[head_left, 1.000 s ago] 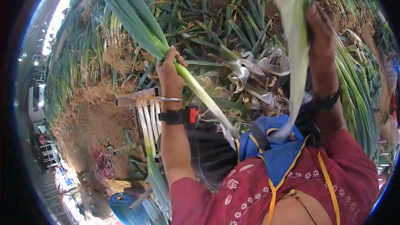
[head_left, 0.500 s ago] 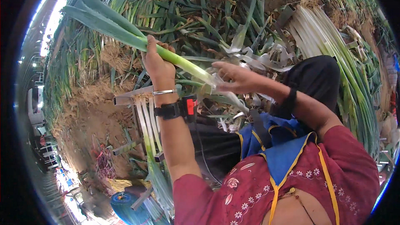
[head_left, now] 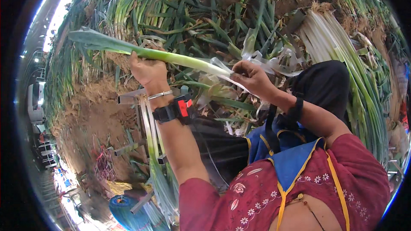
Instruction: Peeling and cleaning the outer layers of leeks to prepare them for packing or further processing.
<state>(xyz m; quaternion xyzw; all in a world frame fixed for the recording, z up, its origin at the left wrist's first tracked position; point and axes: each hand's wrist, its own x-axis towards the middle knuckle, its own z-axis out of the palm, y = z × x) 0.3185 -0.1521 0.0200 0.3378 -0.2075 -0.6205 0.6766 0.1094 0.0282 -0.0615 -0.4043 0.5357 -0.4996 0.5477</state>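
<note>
A long leek (head_left: 186, 60) lies across in front of me, its dark green leaves to the left and its pale shaft to the right. My left hand (head_left: 149, 72) is wrapped round it where the leaves meet the shaft. At the white end, my right hand (head_left: 255, 79) has thumb and fingers pinched on the leek. Thin whitish skin hangs loose by these fingertips; whether they grip that skin alone or the shaft too, I cannot tell. Below the leek is a heap of peeled leaves and skins (head_left: 233, 98).
Whole leeks (head_left: 141, 6) are piled at the far left. A bundle of white-shafted leeks (head_left: 323, 38) lies to my right. Several leeks (head_left: 154, 141) rest on a metal-barred rack (head_left: 128, 97) at my left. A blue roll (head_left: 128, 211) stands near lower left.
The leek has swung flatter, its leafy end lower, as my left hand moved left and down. My right hand has gone from loosely spread fingers to a pinch at the white end.
</note>
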